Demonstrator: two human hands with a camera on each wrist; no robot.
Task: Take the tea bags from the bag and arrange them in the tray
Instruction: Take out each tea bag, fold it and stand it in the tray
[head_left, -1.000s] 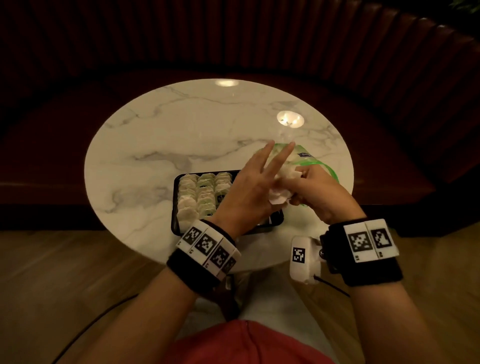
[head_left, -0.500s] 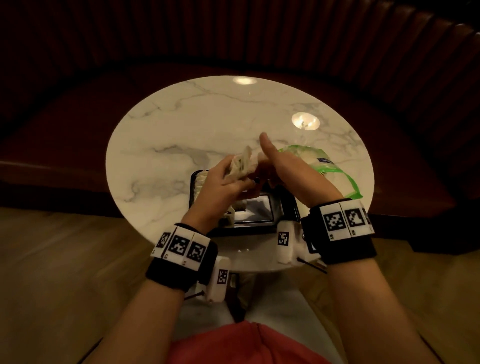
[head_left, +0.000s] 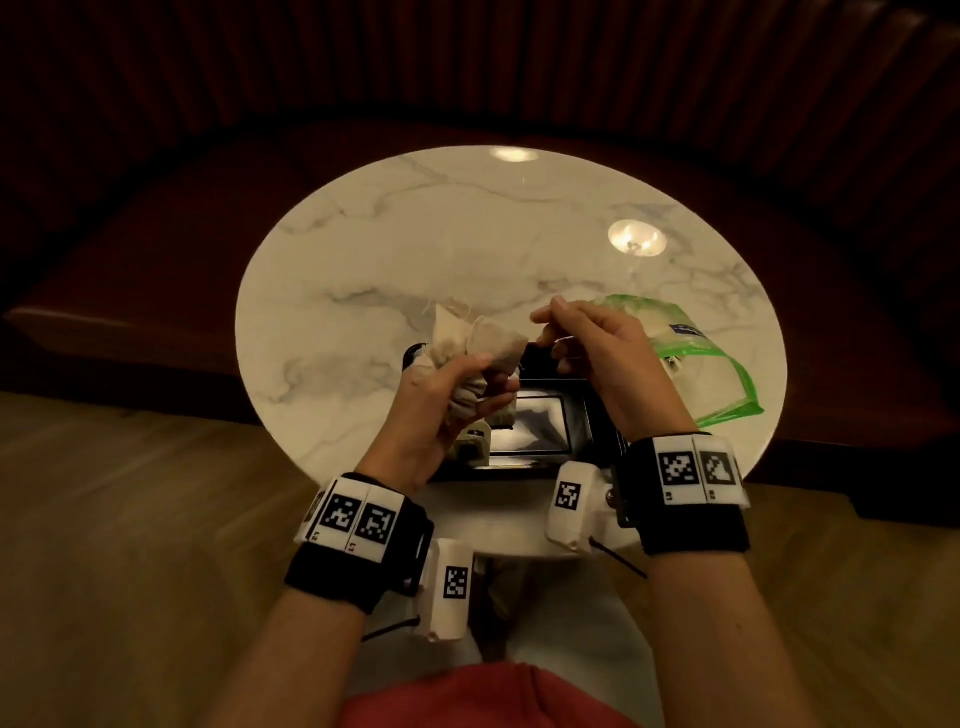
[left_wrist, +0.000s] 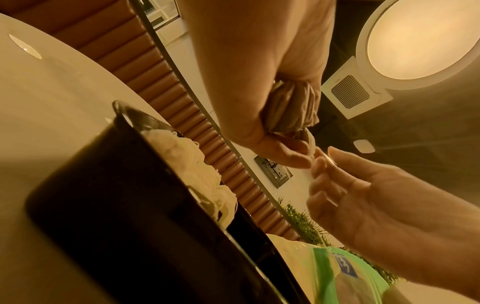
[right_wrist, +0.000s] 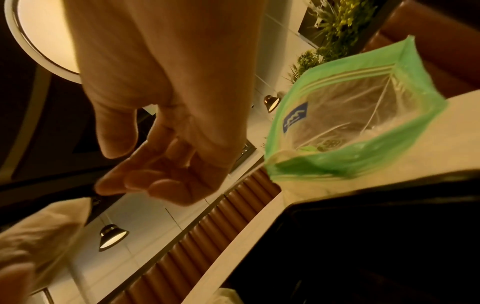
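Note:
My left hand (head_left: 488, 374) grips a bunch of pale tea bags (head_left: 480, 340) above the left part of the black tray (head_left: 592, 415). From the left wrist view the tea bags (left_wrist: 291, 109) bulge out of the left hand (left_wrist: 283, 144). My right hand (head_left: 550, 332) hovers just right of the bunch with loosely curled fingers that hold nothing. In the left wrist view the right hand (left_wrist: 324, 170) nearly touches a tea bag's edge. More tea bags (left_wrist: 189, 170) lie in the tray (left_wrist: 130, 205). The green-edged zip bag (head_left: 711, 374) lies to the tray's right.
A round marble table (head_left: 415, 249) carries everything, and the tray sits near its front edge. The zip bag (right_wrist: 350, 123) stands with its mouth towards me, beside the tray (right_wrist: 363, 236). A dark red bench curves behind the table. Wooden floor lies on both sides.
The bunch of tea bags passed from my right hand to my left. My right hand let go and drew slightly right. My left hand, spread a second ago, now grips the bunch.

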